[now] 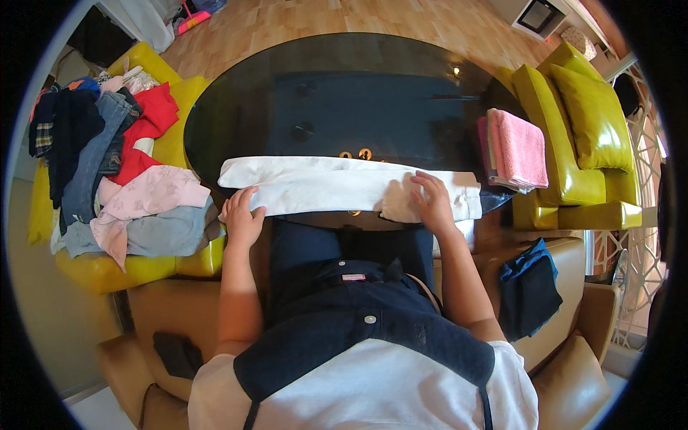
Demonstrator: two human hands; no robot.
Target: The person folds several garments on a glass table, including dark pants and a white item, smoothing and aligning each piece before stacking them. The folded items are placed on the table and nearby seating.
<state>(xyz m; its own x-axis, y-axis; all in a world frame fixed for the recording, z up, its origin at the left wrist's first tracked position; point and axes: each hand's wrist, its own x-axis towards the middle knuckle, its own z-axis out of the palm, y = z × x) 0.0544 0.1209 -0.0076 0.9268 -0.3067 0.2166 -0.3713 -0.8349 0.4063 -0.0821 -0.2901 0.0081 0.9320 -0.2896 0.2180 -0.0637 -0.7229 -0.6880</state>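
A white ribbed garment [322, 185], folded into a long strip, lies across the near edge of the dark oval glass table [349, 102]. My left hand [243, 217] rests at the strip's left end, fingers spread on the cloth near its lower edge. Towards the other end, my right hand [434, 203] lies on the fabric with its fingers apart, beside a bunched, shaded fold. Neither hand clearly grips the cloth. Part of the garment's right end hangs over the table edge.
Folded pink and grey towels [518, 150] are stacked at the table's right edge. A heap of mixed clothes [123, 177] covers a yellow-green armchair [199, 269] at left. Another such armchair [580, 188] stands at right. Dark folded clothes [529, 293] lie on the brown sofa [570, 258].
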